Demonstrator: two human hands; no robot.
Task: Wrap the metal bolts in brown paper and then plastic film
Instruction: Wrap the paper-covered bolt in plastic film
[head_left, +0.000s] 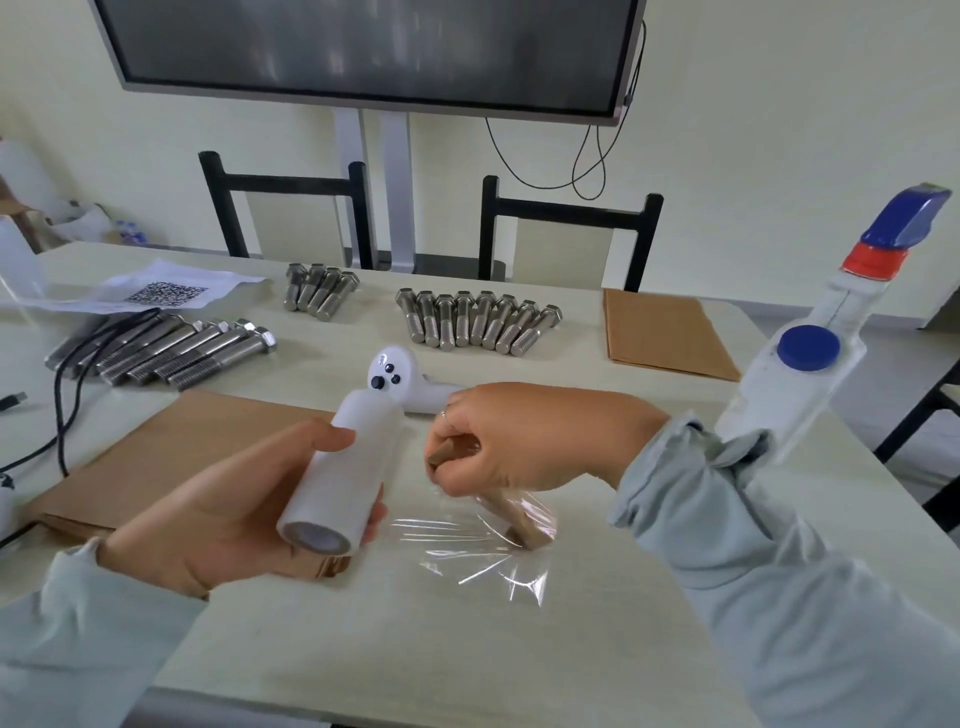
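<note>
My left hand (218, 514) grips a white roll of plastic film (340, 478), held tilted above the table. A clear sheet of film (483, 551) runs from the roll across the tabletop. My right hand (524, 436) is closed on a bolt wrapped in brown paper (514, 517), which stands slanted with its lower end pressed on the film. Bare metal bolts lie in three groups: long ones (176, 348) at the left, several (319, 288) at the back, a row (478, 319) at centre. A brown paper stack (171, 457) lies under my left hand.
More brown paper (665, 332) lies at the back right. A white handheld device (395, 376) sits mid-table. A white and blue dispenser (810, 353) rises at the right edge. A QR-code sheet (166, 291) and black cables (67, 374) are at the left. Two chairs stand behind.
</note>
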